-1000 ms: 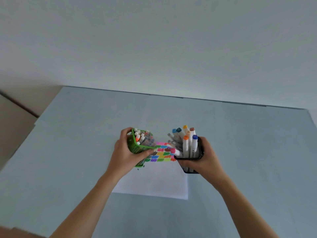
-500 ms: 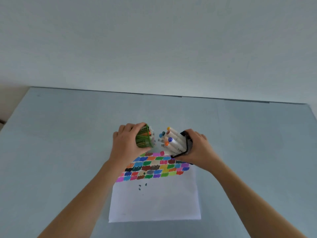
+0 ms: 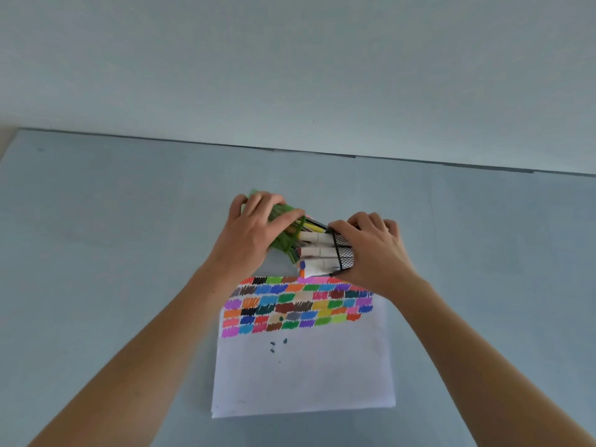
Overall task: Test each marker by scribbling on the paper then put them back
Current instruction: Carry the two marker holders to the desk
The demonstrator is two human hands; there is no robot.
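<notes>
From my feed I see a broad table [image 3: 113, 253] with a smooth, matte, pale blue-grey top filling the lower two thirds of the view; its far edge runs as a thin dark line from left to right, dipping slightly toward the right; behind it rises a plain wall [image 3: 290, 59], pale grey-white with a faint greenish cast, bare and even in tone; at the far left, just past the table's corner, I make out a small sliver of lighter beige surface [image 3: 5, 134], too little to tell what it is; the light is soft and diffuse, casting only faint shadows on the tabletop.
</notes>
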